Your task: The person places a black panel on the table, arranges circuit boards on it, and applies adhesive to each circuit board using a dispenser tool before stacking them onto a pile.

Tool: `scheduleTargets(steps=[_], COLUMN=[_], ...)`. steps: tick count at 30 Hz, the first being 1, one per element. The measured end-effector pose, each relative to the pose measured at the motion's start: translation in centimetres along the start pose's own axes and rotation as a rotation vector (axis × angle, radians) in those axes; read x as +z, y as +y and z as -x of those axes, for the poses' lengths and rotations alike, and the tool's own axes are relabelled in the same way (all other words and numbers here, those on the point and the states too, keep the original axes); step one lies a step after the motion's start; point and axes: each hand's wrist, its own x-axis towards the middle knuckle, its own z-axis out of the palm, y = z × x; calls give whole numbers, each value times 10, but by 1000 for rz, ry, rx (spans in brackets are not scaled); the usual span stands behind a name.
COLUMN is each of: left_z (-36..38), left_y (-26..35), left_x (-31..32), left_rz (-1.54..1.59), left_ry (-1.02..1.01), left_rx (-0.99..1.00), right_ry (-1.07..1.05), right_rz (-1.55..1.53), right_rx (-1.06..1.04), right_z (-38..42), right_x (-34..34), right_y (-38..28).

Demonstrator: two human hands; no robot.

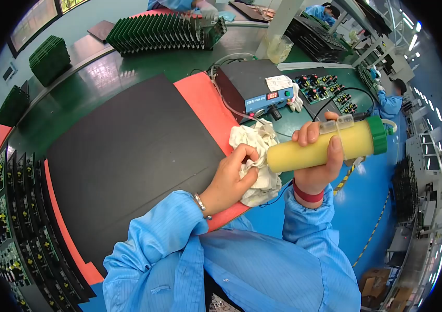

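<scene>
My right hand [321, 156] is wrapped round a yellow bottle [353, 141] with a green screw cap [379, 135], held tilted above the table's right edge. A clear plastic piece [337, 124] is strapped along its upper side, and a short pale tube bends away from the cap. Beside the bottle's base, my left hand [229, 177] has its thumb and forefinger closed on a crumpled white cloth [254, 136]. The cloth lies over the red mat [208, 104] at the table edge. Part of it is hidden behind the bottle and my fingers.
A black board [132, 161] covers much of the red mat. Behind the cloth stands a control box [257, 86] with a lit display and cables. Circuit boards [318, 87] lie right of it; racked boards [10, 223] stand at left. Across the green bench, a gloved co-worker's hand [207, 10] touches green boards [158, 34].
</scene>
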Motion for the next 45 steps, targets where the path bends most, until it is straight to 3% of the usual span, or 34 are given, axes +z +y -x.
scheduleTargets(steps=[2,7,9,12,15,20,24,28,36,45], left_z=[1,22,14,-3,0,0,-3,-3,-3,-3], left_y=[-9,-76,-74,-73,-93,-91,-89,-88,-93,-93], left_x=[4,12,23,33,37,33,32,31,32,31], left_rz=[166,495,214,-150,-314,-308,-250,-222,-231,-222], left_ry=[2,144,93,-64,-143,-195,-200,-178,-179,-193], left_rx=[-71,-385,-214,121,233,210,177,188,192,188], right_ry=[2,187,138,239,268,441,566,511,542,800], right_rz=[-64,9,64,145,237,508,896,732,1134,1366], right_rx=[62,-170,-229,-282,-349,-380,-432,-358,-436,-93], right_z=[-7,-75,-120,-191,-263,-336,-356,-351,-330,-307], right_x=[-5,-42,-59,-54,-63,-96,-115,-124,-112,-107], right_y=[-5,-38,-41,-25,18,94,127,151,167,201])
